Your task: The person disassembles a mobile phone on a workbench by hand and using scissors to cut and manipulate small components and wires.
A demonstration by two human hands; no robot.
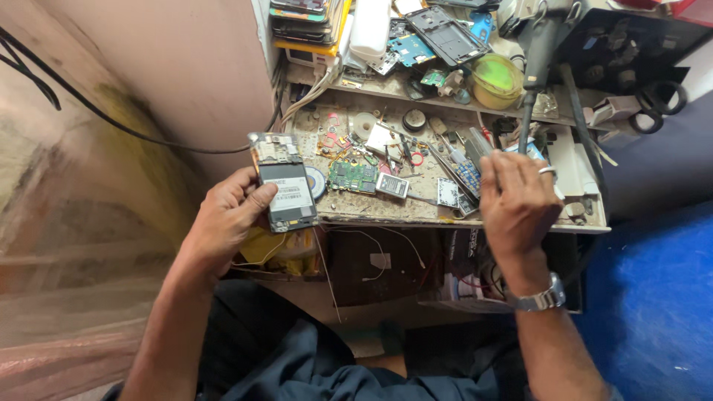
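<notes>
My left hand (230, 219) grips an opened phone (284, 182) with its back cover off, battery and circuit board showing, held upright at the workbench's (386, 209) front left edge. Over the bench's right side my right hand (518, 200) reaches among tools, fingers curled down near a small blue-handled tool (466, 172); whether it holds anything is hidden. A ring and a metal wristwatch (542, 299) are on that hand and arm.
The bench carries a green circuit board (353, 177), a small battery (392, 186), screws and parts. A shelf behind holds stacked phones (304, 18), a phone frame (445, 33), a yellow-green bowl (496, 78) and a soldering iron (538, 52). Wall stands left, blue floor right.
</notes>
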